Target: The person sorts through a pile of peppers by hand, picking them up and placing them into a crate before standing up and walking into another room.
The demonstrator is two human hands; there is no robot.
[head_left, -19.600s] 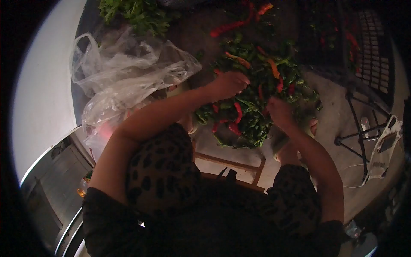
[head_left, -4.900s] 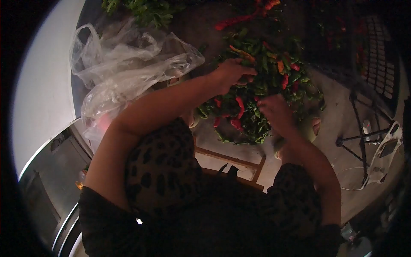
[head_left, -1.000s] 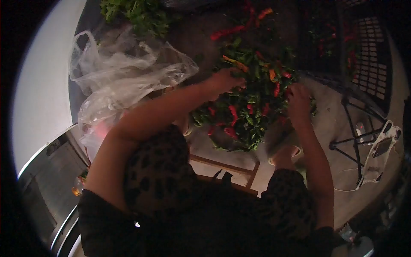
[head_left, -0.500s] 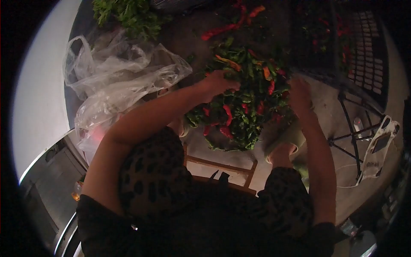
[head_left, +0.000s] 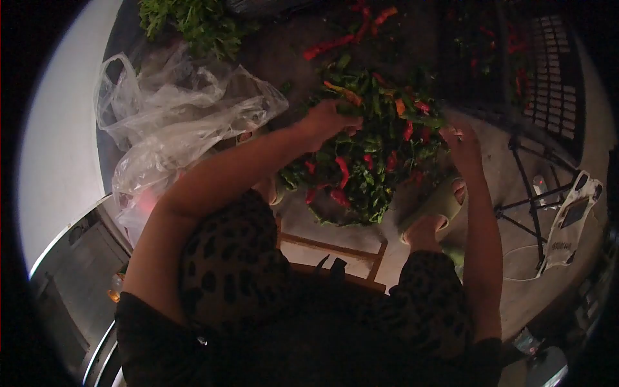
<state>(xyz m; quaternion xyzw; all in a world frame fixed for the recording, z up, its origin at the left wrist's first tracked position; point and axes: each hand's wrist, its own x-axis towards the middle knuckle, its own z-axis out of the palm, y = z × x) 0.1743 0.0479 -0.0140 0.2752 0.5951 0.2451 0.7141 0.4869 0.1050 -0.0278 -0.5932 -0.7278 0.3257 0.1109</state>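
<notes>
A heap of green and red chili peppers (head_left: 367, 151) with leafy stems lies on the floor between my feet. My left hand (head_left: 332, 124) rests at its upper left side, fingers curled inward; whether a pepper is inside them cannot be made out. At the heap's right edge is my right hand (head_left: 461, 138), its fingers bent and close together beside a green pepper (head_left: 429, 120). What these fingers grip, if anything, is too dark to see. An orange-red pepper (head_left: 343, 93) lies on top of the heap, just above my left hand.
A crumpled clear plastic bag (head_left: 187, 109) lies to the left, below leafy greens (head_left: 193, 26). More red peppers (head_left: 332, 46) are farther back. A dark perforated crate (head_left: 551, 84) stands at right, above a folding metal stand (head_left: 532, 200) and a white power strip (head_left: 570, 222). A wooden stool frame (head_left: 332, 246) is below.
My right hand has shifted slightly right and turned, so its fingertips now show at the heap's edge. My left hand has barely moved upward.
</notes>
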